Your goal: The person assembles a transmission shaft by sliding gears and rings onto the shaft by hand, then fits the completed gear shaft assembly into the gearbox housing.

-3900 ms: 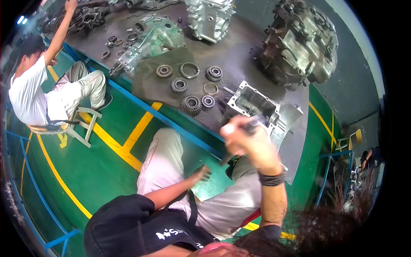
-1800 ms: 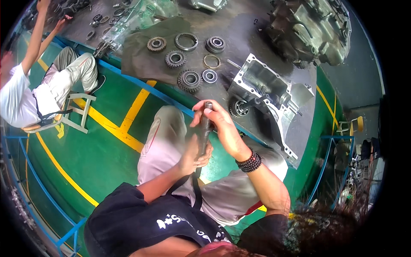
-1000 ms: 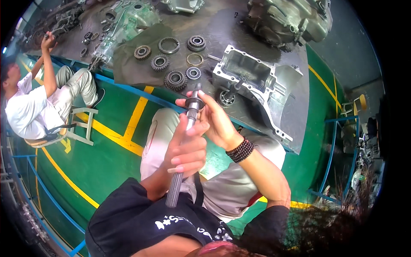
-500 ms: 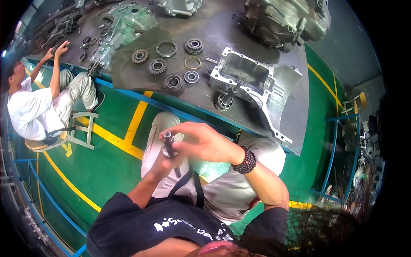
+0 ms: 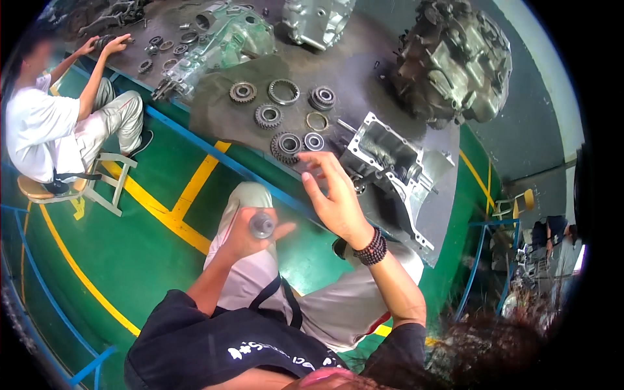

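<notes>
My left hand (image 5: 239, 239) is wrapped round a metal shaft (image 5: 262, 225), held above my left thigh with its end turned upward. My right hand (image 5: 339, 207), a beaded bracelet at its wrist, reaches over the table's near edge with fingers spread and nothing in them. Just beyond its fingertips lie a large toothed gear (image 5: 278, 148) and a ball bearing (image 5: 307, 141). Behind these are a brass-coloured ring (image 5: 309, 121), a stacked gear (image 5: 317, 100), a toothed ring (image 5: 272, 97) and more gears. An open aluminium housing (image 5: 367, 155) stands to the right of the hand.
A large gearbox (image 5: 455, 71) stands at the far right of the table. Another casing (image 5: 315, 23) and a greenish casing (image 5: 237, 39) stand farther back. At left, a seated person (image 5: 49, 123) holds a dark part. A blue rail (image 5: 188, 140) edges the table.
My right hand has let go of the shaft and moved forward to the gears, its fingers spreading. The left hand keeps the shaft, now tipped toward me. The view has shifted.
</notes>
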Demonstrator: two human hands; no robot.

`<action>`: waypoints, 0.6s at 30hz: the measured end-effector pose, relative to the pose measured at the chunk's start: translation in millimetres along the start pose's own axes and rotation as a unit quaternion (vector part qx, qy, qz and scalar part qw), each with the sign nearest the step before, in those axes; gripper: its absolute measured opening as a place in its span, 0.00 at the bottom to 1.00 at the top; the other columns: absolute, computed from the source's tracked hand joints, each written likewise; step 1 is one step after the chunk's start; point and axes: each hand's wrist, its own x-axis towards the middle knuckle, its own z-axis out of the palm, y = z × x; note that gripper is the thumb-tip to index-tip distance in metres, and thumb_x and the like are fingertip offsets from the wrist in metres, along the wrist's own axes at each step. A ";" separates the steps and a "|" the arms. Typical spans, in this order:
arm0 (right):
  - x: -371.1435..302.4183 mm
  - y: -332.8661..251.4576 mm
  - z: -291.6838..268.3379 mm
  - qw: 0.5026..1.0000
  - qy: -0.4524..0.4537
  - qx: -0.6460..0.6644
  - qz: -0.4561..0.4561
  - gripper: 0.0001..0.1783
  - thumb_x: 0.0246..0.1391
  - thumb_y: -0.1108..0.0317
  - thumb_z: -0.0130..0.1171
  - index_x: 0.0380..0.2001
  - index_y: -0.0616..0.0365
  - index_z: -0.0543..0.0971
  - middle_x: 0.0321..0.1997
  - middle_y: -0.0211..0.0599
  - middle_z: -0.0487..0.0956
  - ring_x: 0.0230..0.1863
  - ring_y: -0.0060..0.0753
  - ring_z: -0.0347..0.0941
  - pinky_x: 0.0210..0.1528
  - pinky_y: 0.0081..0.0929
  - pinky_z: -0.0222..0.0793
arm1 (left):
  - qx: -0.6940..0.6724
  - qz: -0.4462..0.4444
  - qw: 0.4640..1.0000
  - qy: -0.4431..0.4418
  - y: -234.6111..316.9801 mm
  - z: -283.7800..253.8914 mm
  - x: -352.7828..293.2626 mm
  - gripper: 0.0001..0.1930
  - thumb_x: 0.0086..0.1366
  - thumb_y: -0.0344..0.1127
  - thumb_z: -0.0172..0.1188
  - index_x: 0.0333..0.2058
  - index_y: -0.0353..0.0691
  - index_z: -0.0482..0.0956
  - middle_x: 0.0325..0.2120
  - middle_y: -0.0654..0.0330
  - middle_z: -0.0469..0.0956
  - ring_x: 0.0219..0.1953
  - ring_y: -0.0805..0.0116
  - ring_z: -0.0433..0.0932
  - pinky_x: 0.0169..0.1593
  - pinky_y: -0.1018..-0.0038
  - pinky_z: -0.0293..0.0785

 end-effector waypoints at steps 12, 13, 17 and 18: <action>180.9 83.9 12.2 0.895 0.177 -0.355 0.204 0.35 0.58 0.56 0.61 0.66 0.59 0.67 0.71 0.65 0.61 0.71 0.67 0.59 0.69 0.58 0.60 | -0.043 -0.169 0.984 -0.019 -39.7 1.0 41.9 0.23 0.64 0.46 0.71 0.19 0.40 0.69 0.16 0.70 0.64 0.22 0.80 0.62 0.27 0.71 0.61; 188.2 95.7 13.6 0.871 0.156 -0.390 0.253 0.36 0.58 0.55 0.61 0.68 0.53 0.67 0.73 0.62 0.61 0.72 0.66 0.58 0.69 0.62 0.58 | -0.022 -0.189 0.982 -0.019 -38.4 6.0 45.0 0.26 0.65 0.44 0.70 0.17 0.41 0.64 0.16 0.71 0.60 0.22 0.80 0.58 0.26 0.71 0.57; 207.7 130.9 5.3 0.864 0.084 -0.366 0.335 0.27 0.63 0.61 0.53 0.65 0.50 0.70 0.69 0.49 0.65 0.63 0.58 0.70 0.60 0.51 0.72 | -0.047 -0.188 0.981 -0.023 -36.6 12.5 50.8 0.27 0.67 0.40 0.68 0.16 0.42 0.59 0.16 0.71 0.54 0.22 0.78 0.54 0.26 0.70 0.53; 206.4 144.3 2.6 0.858 0.117 -0.381 0.324 0.27 0.59 0.62 0.59 0.62 0.50 0.72 0.68 0.49 0.66 0.60 0.55 0.73 0.55 0.43 0.77 | -0.047 -0.176 0.983 -0.025 -35.8 12.6 54.0 0.27 0.67 0.39 0.67 0.17 0.41 0.60 0.17 0.70 0.54 0.22 0.77 0.54 0.27 0.69 0.53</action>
